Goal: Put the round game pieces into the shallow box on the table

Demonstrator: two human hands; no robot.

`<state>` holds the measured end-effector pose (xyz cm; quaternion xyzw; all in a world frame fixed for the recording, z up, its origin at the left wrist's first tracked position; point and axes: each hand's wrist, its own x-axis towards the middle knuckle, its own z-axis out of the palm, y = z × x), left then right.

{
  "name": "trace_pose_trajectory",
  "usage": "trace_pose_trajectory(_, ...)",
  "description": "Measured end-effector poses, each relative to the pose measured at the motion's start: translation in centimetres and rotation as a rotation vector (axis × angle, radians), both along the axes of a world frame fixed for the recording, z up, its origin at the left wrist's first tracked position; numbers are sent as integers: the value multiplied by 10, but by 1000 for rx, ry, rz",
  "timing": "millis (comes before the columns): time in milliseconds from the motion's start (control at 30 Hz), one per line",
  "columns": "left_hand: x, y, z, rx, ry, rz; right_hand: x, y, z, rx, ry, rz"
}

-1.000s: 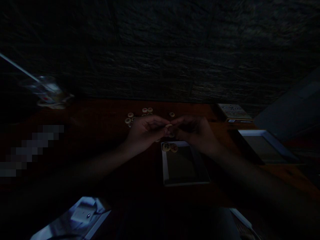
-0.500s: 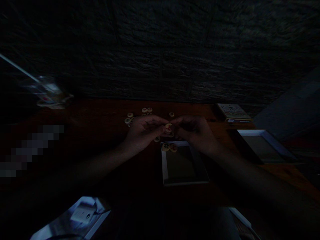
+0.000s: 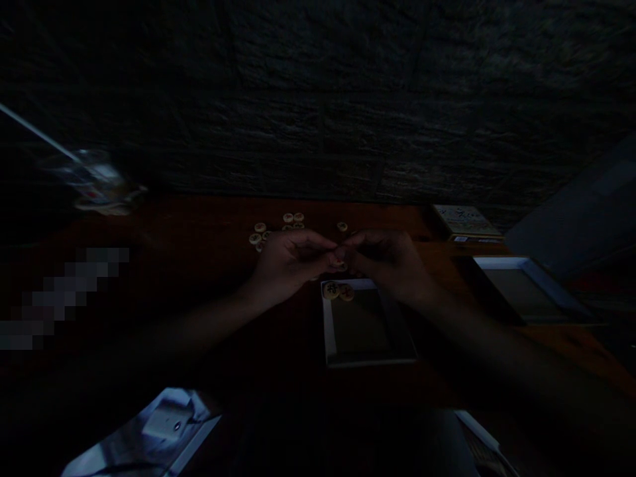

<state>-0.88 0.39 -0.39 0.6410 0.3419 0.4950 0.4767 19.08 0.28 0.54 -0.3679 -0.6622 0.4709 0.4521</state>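
Both my hands meet fingertip to fingertip just beyond the far edge of a shallow box tray (image 3: 368,363). My left hand (image 3: 285,262) is closed, thumb and fingers pinched on a round Chinese chess piece (image 3: 340,263), which is mostly hidden. From the other side, my right hand (image 3: 392,265) pinches at the same spot, its fingertips on the piece. Two more Chinese chess pieces (image 3: 331,289) lie side by side in the tray's far left corner. Several loose pieces (image 3: 260,227) are on the wooden table beyond my left hand, partly covered by it.
A single piece (image 3: 342,226) lies beyond my hands. To the right are a flat printed box (image 3: 467,222) and a second open box tray (image 3: 477,262). A clear cup with a straw (image 3: 102,179) stands at the left, near the dark stone wall (image 3: 318,119). The scene is very dim.
The red-marked piece between my fingertips has tipped and dropped slightly, so its face hardly shows now. My fingers have closed in around it. The tray pieces have stayed put.
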Motion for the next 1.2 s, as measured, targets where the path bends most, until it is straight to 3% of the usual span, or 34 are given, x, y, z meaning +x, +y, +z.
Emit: trace_pose_trajectory(1200,-2,2,-3,26,13,56,0,-1,2,29,-18,13)
